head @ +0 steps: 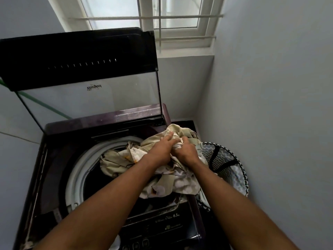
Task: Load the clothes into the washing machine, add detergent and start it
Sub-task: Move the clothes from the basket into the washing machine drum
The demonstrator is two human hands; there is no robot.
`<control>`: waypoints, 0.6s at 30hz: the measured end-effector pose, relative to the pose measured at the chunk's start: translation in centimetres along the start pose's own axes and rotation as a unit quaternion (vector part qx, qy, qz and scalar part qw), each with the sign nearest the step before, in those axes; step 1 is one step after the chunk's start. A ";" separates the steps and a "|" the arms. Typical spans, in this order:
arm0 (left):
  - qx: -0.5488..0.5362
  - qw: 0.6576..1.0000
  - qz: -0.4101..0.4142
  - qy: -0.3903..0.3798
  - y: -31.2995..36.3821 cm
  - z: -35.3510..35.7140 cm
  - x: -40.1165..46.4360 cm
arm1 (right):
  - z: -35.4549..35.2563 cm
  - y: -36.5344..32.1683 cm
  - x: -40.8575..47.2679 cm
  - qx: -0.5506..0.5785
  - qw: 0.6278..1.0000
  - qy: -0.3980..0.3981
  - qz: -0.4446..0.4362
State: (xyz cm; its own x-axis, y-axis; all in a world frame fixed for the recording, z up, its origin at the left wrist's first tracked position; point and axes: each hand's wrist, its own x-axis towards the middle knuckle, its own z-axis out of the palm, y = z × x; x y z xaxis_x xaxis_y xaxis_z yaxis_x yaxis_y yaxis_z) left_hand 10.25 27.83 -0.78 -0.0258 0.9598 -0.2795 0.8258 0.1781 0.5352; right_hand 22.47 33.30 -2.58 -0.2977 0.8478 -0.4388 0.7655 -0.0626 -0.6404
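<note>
Pale walls and a barred window enclosed a narrow corner, where a top-loading washing machine was found with its glass lid raised at the far side. A bundle of beige floral clothes was draped over the drum's right rim, partly inside. The left hand was pressed on the bundle, fingers partly spread; the right hand was clenched around its fabric. A patterned laundry basket was noted just right of the machine.
</note>
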 end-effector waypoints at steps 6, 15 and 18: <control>-0.026 0.997 0.021 0.063 -0.1 0.1 -1.7 | 0.6 -1.6 -2.0 -0.081 0.993 0.082 -0.020; -0.202 0.948 0.023 0.245 -1.2 -0.1 -6.4 | -0.6 -6.9 -5.3 -0.165 0.968 0.155 -0.106; -0.231 0.912 -0.007 0.340 -1.3 -1.9 -7.9 | -0.9 -10.8 -7.2 -0.148 0.964 0.165 -0.148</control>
State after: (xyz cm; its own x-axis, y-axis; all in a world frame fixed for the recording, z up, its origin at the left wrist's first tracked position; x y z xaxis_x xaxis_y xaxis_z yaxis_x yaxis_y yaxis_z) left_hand 8.26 20.47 2.26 -0.5072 0.8415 0.1862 0.5014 0.1124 0.8579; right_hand 16.82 28.34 8.09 -0.3685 0.9296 -0.0093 0.8185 0.3197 -0.4774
